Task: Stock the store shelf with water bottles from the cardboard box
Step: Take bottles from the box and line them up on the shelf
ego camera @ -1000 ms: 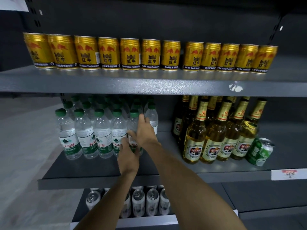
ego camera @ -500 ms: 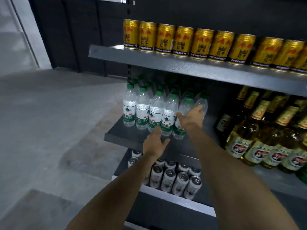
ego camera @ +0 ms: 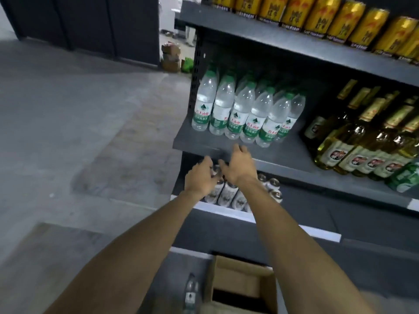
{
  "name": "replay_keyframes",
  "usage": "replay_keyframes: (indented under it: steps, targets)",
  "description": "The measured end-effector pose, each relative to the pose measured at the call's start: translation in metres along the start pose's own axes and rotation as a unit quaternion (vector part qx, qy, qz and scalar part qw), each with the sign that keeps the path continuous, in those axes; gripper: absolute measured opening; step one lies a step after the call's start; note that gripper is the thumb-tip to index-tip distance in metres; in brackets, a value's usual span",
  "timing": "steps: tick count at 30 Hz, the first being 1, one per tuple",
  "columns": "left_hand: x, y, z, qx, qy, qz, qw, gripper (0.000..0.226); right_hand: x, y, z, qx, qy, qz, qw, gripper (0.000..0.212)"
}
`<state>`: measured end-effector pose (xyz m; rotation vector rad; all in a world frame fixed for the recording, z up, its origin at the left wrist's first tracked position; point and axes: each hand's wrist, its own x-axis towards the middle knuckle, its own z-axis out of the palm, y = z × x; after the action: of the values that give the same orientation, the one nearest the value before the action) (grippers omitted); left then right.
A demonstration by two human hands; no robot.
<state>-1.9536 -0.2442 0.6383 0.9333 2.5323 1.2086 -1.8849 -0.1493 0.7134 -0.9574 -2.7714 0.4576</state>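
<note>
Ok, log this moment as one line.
left hand: open, empty | right hand: open, empty | both below front of water bottles on shelf | cardboard box: open, on floor below

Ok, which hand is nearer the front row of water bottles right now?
Right. The right hand hovers open just below the water bottles, over the shelf edge. The left hand hangs lower, in front of the cans.

Clear glossy plastic water bottles (ego camera: 244, 109) on a matt grey metal shelf (ego camera: 283, 155).
</note>
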Motion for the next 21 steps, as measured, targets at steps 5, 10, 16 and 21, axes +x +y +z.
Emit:
replay_keyframes:
  steps: [5,10,16,21]
  targets:
    - [-0.038,-0.033,0.015,-0.018,-0.088,-0.033,0.995,0.035,-0.036,-0.013,0.035,-0.002,-0.012,0.007,1.0,0.048]
    - [-0.077,-0.065,0.049,-0.026,-0.147,-0.067,0.987,0.037,-0.055,-0.001,0.07,0.022,-0.048,0.027,0.998,0.047]
    - [-0.118,-0.119,0.12,-0.026,-0.229,-0.168,0.958,0.04,-0.081,0.037,0.147,0.076,-0.119,0.053,0.989,0.045]
    - [-0.168,-0.184,0.209,-0.034,-0.242,-0.249,0.937,0.037,-0.113,0.101,0.253,0.118,-0.18,0.116,0.97,0.046]
